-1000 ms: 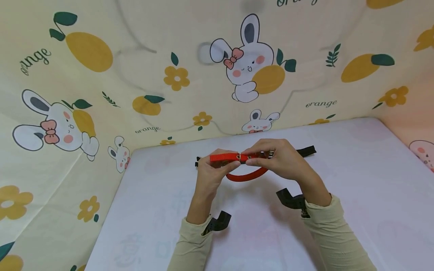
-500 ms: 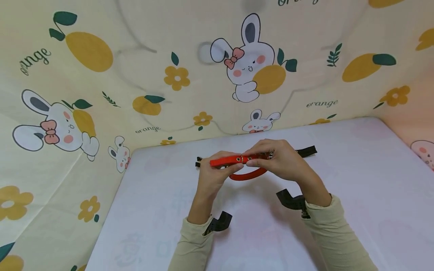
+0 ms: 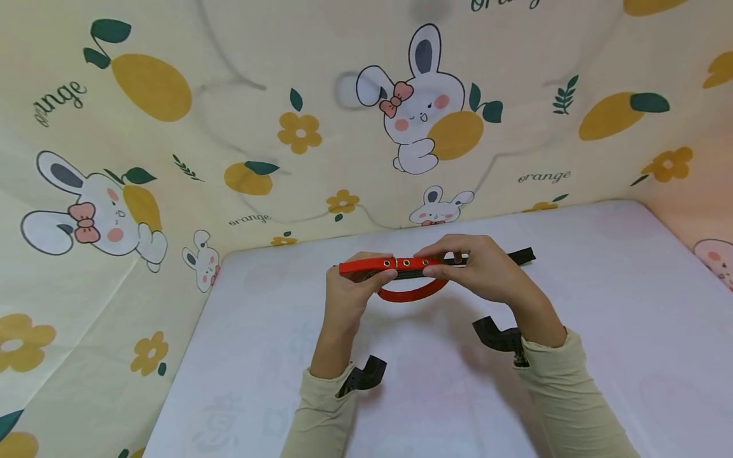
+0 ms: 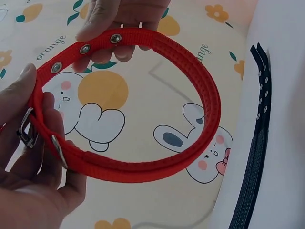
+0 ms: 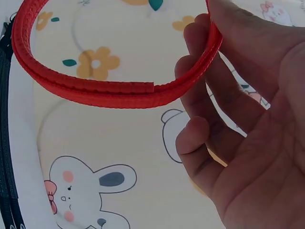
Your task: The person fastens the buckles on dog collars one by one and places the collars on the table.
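Note:
A red pet collar [image 3: 366, 263], bent round into a loop, is held up above the table between both hands. My left hand [image 3: 352, 289] pinches it beside the metal buckle [image 4: 26, 133] and a metal ring [image 4: 59, 150], thumb in front. With thumb and fingers, my right hand [image 3: 483, 270] grips the strap further right, near several metal eyelets [image 4: 85, 49]. The padded part [image 4: 209, 95] of the loop curves away from the hands. Whether the buckle's pin sits in an eyelet is not clear.
A black collar [image 4: 252, 171] with eyelets lies flat on the white table [image 3: 435, 394], behind the hands. A cloth printed with rabbits and oranges [image 3: 321, 63] hangs at the back and left. Black straps [image 3: 366, 375] stick out from both wrists.
My hands have moved slightly apart, the left one shifting left. More of the eyelet strap now shows between them, and the red tail reaches further left.

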`<control>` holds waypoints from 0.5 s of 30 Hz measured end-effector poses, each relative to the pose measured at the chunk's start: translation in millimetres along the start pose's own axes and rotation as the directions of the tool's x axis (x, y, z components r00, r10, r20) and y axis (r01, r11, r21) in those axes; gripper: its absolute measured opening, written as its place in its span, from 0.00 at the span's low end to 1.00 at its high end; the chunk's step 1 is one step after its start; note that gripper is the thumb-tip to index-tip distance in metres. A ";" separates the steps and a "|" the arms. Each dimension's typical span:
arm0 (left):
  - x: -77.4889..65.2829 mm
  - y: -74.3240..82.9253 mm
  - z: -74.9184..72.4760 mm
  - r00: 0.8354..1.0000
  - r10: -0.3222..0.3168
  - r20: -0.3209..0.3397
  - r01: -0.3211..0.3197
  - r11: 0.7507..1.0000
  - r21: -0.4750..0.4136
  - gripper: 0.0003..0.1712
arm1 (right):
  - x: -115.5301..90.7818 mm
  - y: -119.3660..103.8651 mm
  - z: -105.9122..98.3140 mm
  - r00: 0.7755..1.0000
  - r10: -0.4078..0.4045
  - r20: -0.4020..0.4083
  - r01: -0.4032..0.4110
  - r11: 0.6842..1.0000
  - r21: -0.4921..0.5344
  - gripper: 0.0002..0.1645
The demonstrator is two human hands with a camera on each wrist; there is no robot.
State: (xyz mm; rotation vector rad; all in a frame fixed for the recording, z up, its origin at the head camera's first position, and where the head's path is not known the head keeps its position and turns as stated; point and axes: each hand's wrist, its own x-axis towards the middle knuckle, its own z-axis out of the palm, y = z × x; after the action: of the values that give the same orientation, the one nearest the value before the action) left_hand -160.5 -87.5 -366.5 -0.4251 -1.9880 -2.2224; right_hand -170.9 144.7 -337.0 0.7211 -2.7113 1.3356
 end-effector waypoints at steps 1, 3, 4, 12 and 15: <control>0.3 0.3 -0.2 1.000 0.009 0.002 -0.009 1.000 -0.002 0.16 | 0.2 0.6 -0.9 1.000 -0.011 -0.003 0.011 1.000 0.002 0.12; 1.0 0.5 0.2 0.999 0.029 0.020 -0.029 1.000 -0.004 0.16 | 0.6 1.4 -2.2 0.999 -0.034 -0.006 0.034 0.999 0.011 0.12; 1.3 0.7 0.7 0.999 0.040 0.032 -0.040 0.999 -0.007 0.17 | 0.6 1.5 -2.7 0.999 -0.046 -0.009 0.046 0.999 0.015 0.12; 2.0 -0.4 4.7 0.996 0.046 0.074 -0.046 0.999 -0.003 0.17 | -0.9 0.8 -2.4 0.999 -0.041 -0.020 0.042 0.999 0.024 0.13; -0.1 -0.5 4.0 0.999 0.016 0.051 -0.016 1.000 0.004 0.16 | -0.8 -0.1 0.2 0.998 -0.069 0.004 0.069 0.996 0.050 0.17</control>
State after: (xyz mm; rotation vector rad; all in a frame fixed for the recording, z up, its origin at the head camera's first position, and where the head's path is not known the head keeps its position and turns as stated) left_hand -160.0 -83.4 -366.7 -0.5011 -2.0065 -2.2190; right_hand -170.1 144.8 -337.2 0.8159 -2.6400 1.3916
